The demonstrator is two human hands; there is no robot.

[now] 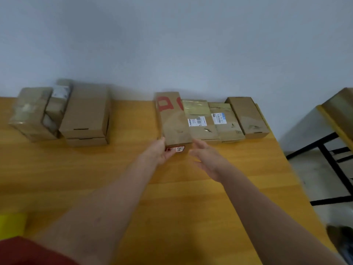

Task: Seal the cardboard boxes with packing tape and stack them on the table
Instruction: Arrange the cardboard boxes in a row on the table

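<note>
A long cardboard box with red print (172,119) stands at the left end of a row of boxes by the wall. My left hand (161,153) touches its near left corner, fingers under the front face with the red label. My right hand (205,157) hovers open just off its near right corner, fingers straight. Beside it lie a taped box with a white label (200,121), another labelled box (225,121) and a plain box (248,116). No tape roll shows in this blurred frame.
On the wooden table (133,169) at the far left sit a stack of two plain boxes (86,115) and taped parcels (32,113). A yellow object (11,224) lies at the near left edge. A second table with black legs (336,131) stands to the right.
</note>
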